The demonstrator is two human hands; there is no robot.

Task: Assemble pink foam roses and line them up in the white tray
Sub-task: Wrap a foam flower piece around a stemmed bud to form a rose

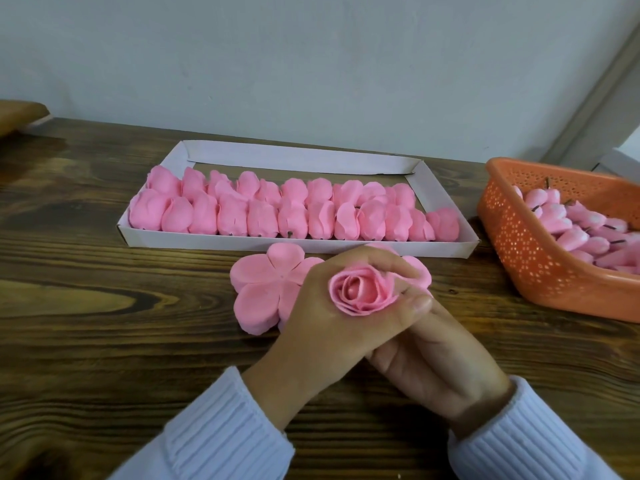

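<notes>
A dark wooden table [104, 271] fills the lower view. At twelve o'clock on it lies the white tray [298, 157], its near half packed with two rows of finished pink roses [294, 211] lying on their sides, its far strip bare. At three o'clock an orange perforated basket [526, 251] holds pink buds [571, 226] with short dark stems.

Just in front of the tray's near wall a stack of flat five-lobed petal pieces [263, 289] rests on the wood; a second one shows partly behind the hands, at about one o'clock from them.

At the centre, both hands meet. The left hand [322, 327] is curled around a rose [360, 289], its fingers [388, 265] wrapped over the far side of the bloom. The right hand [426, 358] lies under and beside it, thumb pressed to the rose's right edge, fingers tucked beneath the left palm. White ribbed sleeves [221, 431] cover both wrists.
</notes>
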